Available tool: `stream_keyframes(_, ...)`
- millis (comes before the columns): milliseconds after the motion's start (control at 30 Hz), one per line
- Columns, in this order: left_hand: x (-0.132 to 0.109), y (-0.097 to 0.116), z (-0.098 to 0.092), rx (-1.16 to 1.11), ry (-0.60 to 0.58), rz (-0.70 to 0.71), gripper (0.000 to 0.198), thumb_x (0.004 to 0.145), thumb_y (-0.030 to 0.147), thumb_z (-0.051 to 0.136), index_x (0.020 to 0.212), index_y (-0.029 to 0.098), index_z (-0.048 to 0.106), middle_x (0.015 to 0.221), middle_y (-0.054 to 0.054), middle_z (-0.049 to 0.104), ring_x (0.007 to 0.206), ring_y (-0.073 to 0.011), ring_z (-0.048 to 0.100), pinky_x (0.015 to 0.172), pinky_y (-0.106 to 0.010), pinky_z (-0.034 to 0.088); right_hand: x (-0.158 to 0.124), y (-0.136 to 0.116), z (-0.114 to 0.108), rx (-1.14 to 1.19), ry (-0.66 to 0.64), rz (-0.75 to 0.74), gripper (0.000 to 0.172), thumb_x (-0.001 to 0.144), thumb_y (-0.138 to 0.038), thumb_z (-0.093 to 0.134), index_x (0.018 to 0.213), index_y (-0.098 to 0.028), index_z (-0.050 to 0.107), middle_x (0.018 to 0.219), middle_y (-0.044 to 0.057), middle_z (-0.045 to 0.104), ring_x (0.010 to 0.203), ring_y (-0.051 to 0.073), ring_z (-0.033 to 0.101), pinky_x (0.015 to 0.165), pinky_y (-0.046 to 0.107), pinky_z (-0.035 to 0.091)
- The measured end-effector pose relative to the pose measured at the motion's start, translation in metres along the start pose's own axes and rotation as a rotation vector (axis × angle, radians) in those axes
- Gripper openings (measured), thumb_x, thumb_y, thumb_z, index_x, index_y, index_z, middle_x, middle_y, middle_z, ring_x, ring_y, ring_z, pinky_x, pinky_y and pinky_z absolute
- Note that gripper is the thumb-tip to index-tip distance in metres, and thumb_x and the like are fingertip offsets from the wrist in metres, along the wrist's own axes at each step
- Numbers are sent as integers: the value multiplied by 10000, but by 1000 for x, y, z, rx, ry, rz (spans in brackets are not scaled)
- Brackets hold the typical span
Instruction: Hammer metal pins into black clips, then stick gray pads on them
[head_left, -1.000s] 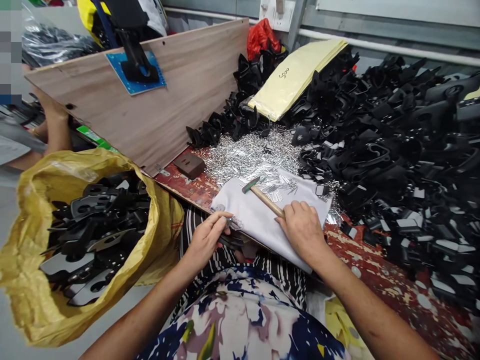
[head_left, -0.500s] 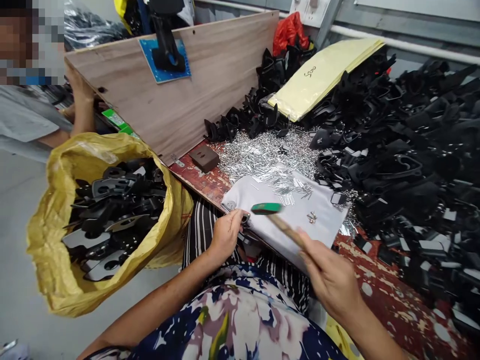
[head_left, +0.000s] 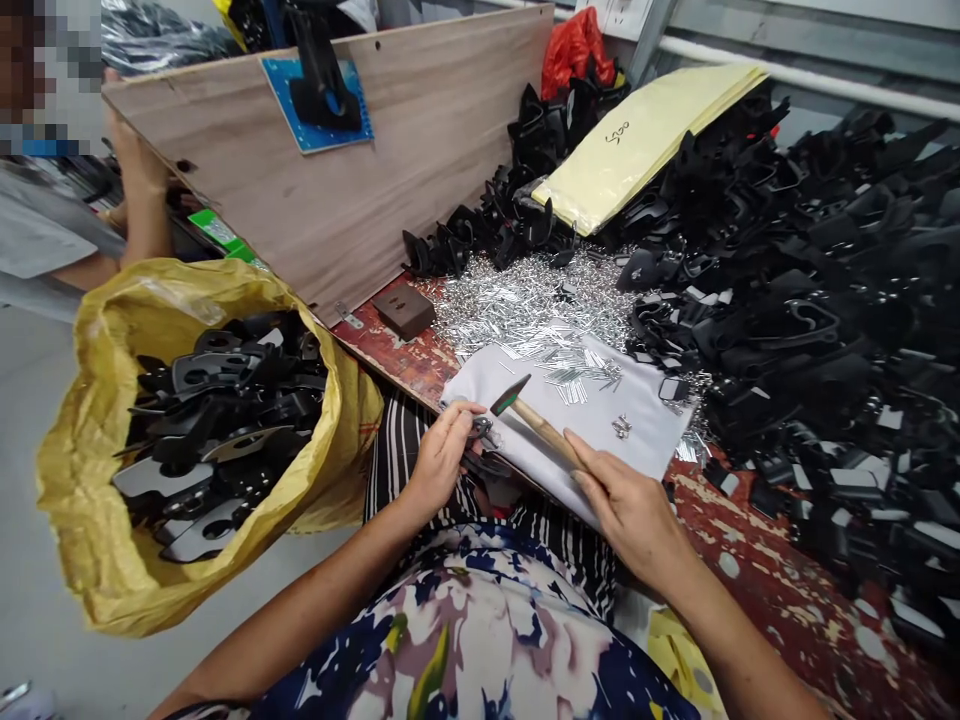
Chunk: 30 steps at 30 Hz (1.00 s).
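Observation:
My right hand (head_left: 626, 500) is closed around the wooden handle of a hammer (head_left: 544, 432), whose dark head with a green patch is above the near edge of the pale grey cloth (head_left: 637, 445). Just left of the hammer head, my left hand (head_left: 444, 450) pinches a small black part (head_left: 480, 432) at the table edge. Its lower portion is hidden below the edge and by my fingers. A few small metal pieces (head_left: 621, 427) lie on the cloth. Behind them spreads a heap of shiny metal pins (head_left: 536, 305).
A yellow sack (head_left: 352, 400) of black parts stands at left. The wooden board (head_left: 420, 130) rises behind a brown block (head_left: 405, 312). Black parts (head_left: 795, 300) pile up at right, under yellow sheets (head_left: 645, 145). Another person's arm (head_left: 142, 190) is at far left.
The hammer head has come left and slightly up, and is no longer blurred. My left hand has shifted a little left with the black part, showing more of it.

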<state>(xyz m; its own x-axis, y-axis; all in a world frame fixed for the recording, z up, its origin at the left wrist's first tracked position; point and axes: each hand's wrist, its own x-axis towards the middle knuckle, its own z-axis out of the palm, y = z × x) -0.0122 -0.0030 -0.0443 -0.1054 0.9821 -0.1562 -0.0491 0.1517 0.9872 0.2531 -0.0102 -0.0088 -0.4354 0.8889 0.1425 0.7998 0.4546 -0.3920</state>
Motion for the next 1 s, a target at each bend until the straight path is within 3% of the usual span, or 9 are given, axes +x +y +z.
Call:
stream_keyframes(167,-2,21,5,-209,-15,37,429,983,618,532,1160,229,578,756,13,638,623,-133,550,527,-202,412,31,-19,-11,-55,218,-139,354,1007,-345,588,1335,-237,664,1196,127,684,1067,289,633,895,470,536)
stream_keyframes(300,6,28,18,-273,-151,-69,433,970,606,565,1179,227,580,789,11,627,606,-120,559,522,-204,442,44,-46,-15,240,-36,-222,304,989,-312,623,1278,-246,691,1089,75,708,1007,237,643,872,413,543)
stream_keyframes(400,15,29,22,-274,-209,-133,493,932,624,605,1203,213,584,881,-20,638,618,-124,593,490,-211,455,54,-30,-26,454,-120,-65,189,994,-249,590,939,-224,770,811,12,694,758,168,646,718,320,550)
stream_keyframes(500,25,31,19,-284,-224,-160,502,874,587,696,1175,197,596,937,-35,638,636,-123,606,468,-206,465,66,19,-66,759,309,153,198,895,-283,738,714,-204,720,646,-26,645,572,111,579,591,251,517)
stream_keyframes(567,30,30,17,-307,-235,-184,492,852,549,736,1160,192,598,915,-30,646,625,-113,600,469,-197,466,80,56,-103,941,714,199,162,902,-358,727,797,-235,726,805,-16,724,624,89,626,632,231,538)
stream_keyframes(667,35,25,16,-346,-236,-220,496,827,544,765,1127,183,606,864,-18,653,590,-102,591,464,-190,471,116,91,-136,1205,919,244,293,938,-499,612,1021,-245,734,1026,53,765,791,107,715,729,248,575)
stream_keyframes(733,37,20,16,-354,-236,-240,513,801,560,787,1094,176,616,839,-11,654,572,-98,593,474,-199,499,154,96,-128,1140,834,302,345,881,-485,657,1111,-231,703,991,58,768,764,135,716,749,303,599)
stream_keyframes(833,41,11,16,-356,-247,-273,527,764,585,816,1030,168,635,803,-5,658,571,-103,622,511,-217,544,227,88,-86,490,404,334,319,898,-385,637,1130,-177,705,1047,87,757,896,192,721,856,380,600)
stream_keyframes(1000,48,-1,16,-363,-231,-300,531,735,609,835,976,171,655,763,-2,659,567,-120,657,515,-226,558,332,66,-32,264,349,344,478,787,-252,771,1249,-155,694,1341,171,623,1284,335,574,1150,485,411)
